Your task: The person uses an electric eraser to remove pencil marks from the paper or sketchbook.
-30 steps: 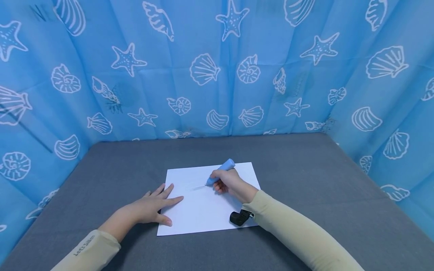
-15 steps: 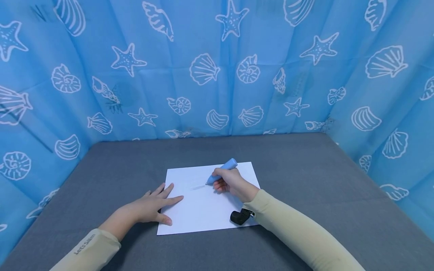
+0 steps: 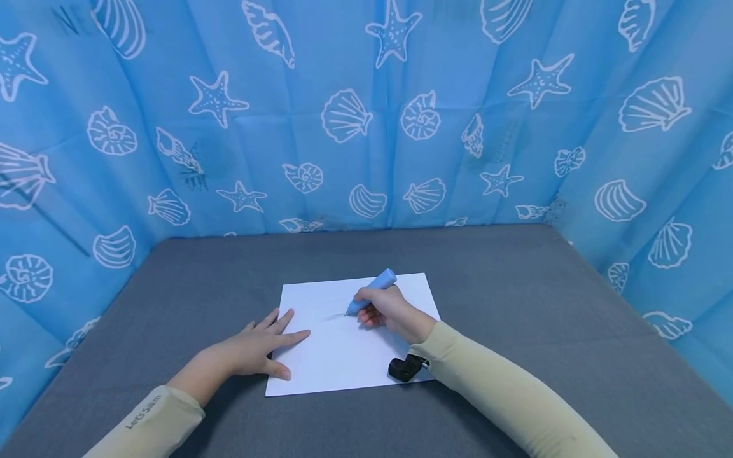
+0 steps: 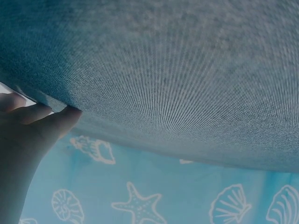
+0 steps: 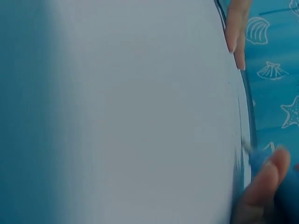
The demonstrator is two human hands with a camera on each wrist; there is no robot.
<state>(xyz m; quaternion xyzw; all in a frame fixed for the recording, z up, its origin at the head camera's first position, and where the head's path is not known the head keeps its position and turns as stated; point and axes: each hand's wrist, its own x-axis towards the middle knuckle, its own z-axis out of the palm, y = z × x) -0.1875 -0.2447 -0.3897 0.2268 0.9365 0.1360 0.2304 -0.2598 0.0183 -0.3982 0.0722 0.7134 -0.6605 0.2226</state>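
A white sheet of paper (image 3: 343,362) lies on the grey cloth. My right hand (image 3: 395,310) grips a thick blue pen-shaped tool (image 3: 382,280), its narrow tip down at the paper. Left of the tip run faint thin grey lines (image 3: 335,317). In the right wrist view the finger and thumb pinch the blue tool (image 5: 257,161) near its tip, part of its body hidden by them. My left hand (image 3: 252,351) rests with spread fingers on the sheet's left edge. The left wrist view shows a few of its fingers (image 4: 63,121) against the cloth.
A grey cloth (image 3: 492,267) covers the table. Behind and at both sides hangs a blue curtain (image 3: 355,172) with white shells and starfish. From the right sleeve a small black device (image 3: 405,367) sticks out over the paper's lower right corner.
The blue tool shifts slightly right and up, then back left and down, its tip staying by the grey lines. The left hand and the paper keep their places.
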